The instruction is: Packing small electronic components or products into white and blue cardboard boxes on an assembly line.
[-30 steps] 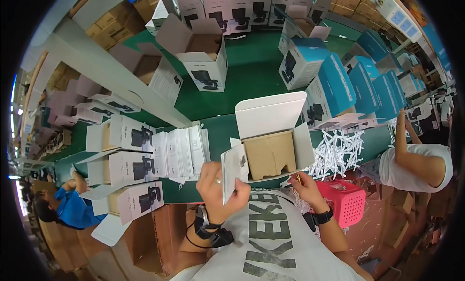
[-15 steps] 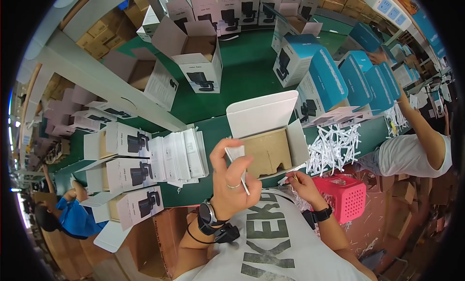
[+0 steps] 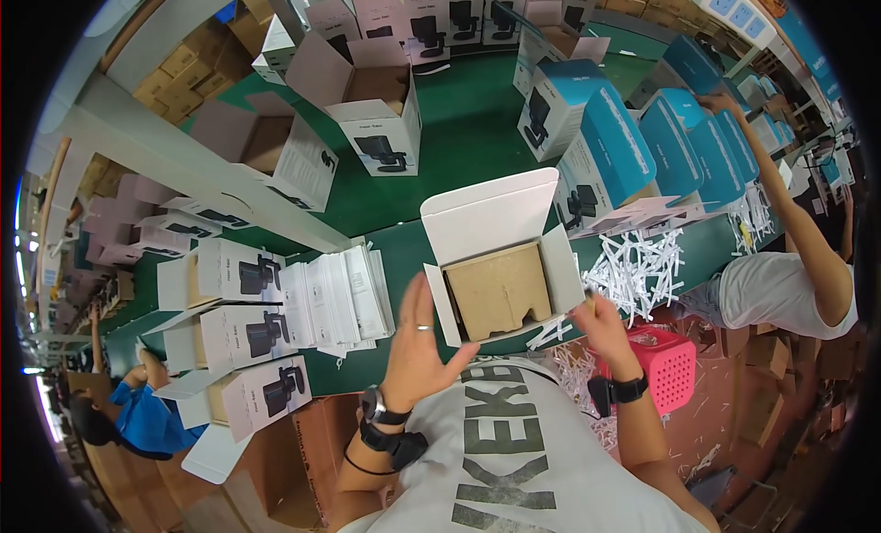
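Note:
In front of me stands an open white box (image 3: 491, 213), its long flap raised at the back and its side flaps standing up. A folded brown cardboard insert (image 3: 498, 290) fills it, with notches along the near edge. My left hand (image 3: 415, 349) is open beside the box's left flap, fingers stretched and thumb apart, holding nothing. Off the box's near right corner is my right hand (image 3: 603, 329), its fingers smeared by motion. I cannot make out whether anything is in them. White paper strips (image 3: 635, 274) lie in a heap just beyond that hand.
A stack of white leaflets (image 3: 335, 296) lies left, beside open printed boxes (image 3: 240, 326). Blue-lidded boxes (image 3: 613, 147) line the right. A pink basket (image 3: 665, 372) stands below the table edge. A slanting post (image 3: 216, 166) crosses the left side. A co-worker's arm (image 3: 780, 193) reaches in from the right.
My left hand has let go of the box's left flap and opened, moving left. My right hand has moved right and slightly up, away from the box's near edge.

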A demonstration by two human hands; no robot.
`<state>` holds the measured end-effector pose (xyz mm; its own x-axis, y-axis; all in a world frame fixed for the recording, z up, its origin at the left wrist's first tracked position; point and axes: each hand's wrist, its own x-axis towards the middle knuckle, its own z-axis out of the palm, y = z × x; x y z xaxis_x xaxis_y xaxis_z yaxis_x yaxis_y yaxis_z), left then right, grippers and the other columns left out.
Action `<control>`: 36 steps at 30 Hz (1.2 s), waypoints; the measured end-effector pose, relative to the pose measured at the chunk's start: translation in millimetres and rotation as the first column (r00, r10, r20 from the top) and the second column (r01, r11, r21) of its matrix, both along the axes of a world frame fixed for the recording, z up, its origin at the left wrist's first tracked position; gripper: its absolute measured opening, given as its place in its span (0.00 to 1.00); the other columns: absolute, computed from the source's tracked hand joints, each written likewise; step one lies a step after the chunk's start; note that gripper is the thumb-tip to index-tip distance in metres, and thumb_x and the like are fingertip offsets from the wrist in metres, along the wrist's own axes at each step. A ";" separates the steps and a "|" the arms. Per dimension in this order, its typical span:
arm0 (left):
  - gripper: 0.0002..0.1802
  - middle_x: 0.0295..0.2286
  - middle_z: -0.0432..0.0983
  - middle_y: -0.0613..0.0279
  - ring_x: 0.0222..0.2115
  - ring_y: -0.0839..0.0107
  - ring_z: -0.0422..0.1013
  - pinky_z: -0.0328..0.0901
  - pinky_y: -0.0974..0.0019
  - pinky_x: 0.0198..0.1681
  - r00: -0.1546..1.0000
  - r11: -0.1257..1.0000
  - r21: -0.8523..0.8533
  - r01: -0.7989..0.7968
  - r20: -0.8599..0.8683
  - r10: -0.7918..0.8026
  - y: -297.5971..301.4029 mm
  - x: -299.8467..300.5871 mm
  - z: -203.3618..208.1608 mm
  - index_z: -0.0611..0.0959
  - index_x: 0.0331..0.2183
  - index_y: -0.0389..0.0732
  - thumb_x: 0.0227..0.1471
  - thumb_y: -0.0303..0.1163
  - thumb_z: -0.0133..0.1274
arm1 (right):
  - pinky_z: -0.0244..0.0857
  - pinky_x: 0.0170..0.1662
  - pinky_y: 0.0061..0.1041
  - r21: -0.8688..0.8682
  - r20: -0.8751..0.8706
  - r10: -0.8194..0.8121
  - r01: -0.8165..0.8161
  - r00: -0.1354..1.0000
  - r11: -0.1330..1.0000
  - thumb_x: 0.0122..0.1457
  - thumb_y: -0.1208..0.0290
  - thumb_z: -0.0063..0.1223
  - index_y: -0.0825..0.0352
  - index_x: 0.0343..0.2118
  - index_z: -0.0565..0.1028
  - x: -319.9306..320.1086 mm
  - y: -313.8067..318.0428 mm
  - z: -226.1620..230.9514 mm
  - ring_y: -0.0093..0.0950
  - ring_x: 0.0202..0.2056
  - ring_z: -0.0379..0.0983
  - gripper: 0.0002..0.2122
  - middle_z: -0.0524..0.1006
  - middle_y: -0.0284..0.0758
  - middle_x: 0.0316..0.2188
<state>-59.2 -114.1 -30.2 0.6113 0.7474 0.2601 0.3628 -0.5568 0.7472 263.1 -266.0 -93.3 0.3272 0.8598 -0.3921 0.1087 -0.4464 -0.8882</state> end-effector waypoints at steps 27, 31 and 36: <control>0.53 0.70 0.52 0.44 0.70 0.40 0.50 0.47 0.43 0.72 0.879 0.888 0.347 0.303 -0.462 -0.119 9.8 65.6 5.8 0.64 0.69 0.40 0.49 0.51 0.68 | 0.71 0.35 0.24 0.325 0.566 -0.183 -0.013 0.804 0.946 0.61 0.75 0.64 0.71 0.41 0.81 -49.2 80.3 68.9 0.26 0.30 0.80 0.08 0.83 0.39 0.32; 0.53 0.70 0.52 0.44 0.70 0.41 0.50 0.47 0.43 0.72 0.880 0.889 0.341 0.306 -0.457 -0.128 10.4 65.0 7.4 0.65 0.69 0.40 0.49 0.51 0.68 | 0.71 0.35 0.23 0.329 0.390 -0.143 0.008 0.909 0.944 0.60 0.75 0.66 0.71 0.40 0.80 -59.8 73.1 63.0 0.23 0.31 0.79 0.08 0.83 0.37 0.30; 0.50 0.69 0.54 0.43 0.70 0.40 0.50 0.47 0.43 0.72 0.888 0.889 0.342 0.303 -0.440 -0.133 9.5 63.2 5.5 0.67 0.67 0.39 0.49 0.51 0.67 | 0.72 0.36 0.22 0.336 0.350 -0.192 0.068 0.917 0.939 0.58 0.72 0.68 0.70 0.40 0.79 -68.6 58.3 69.0 0.24 0.32 0.78 0.11 0.82 0.37 0.32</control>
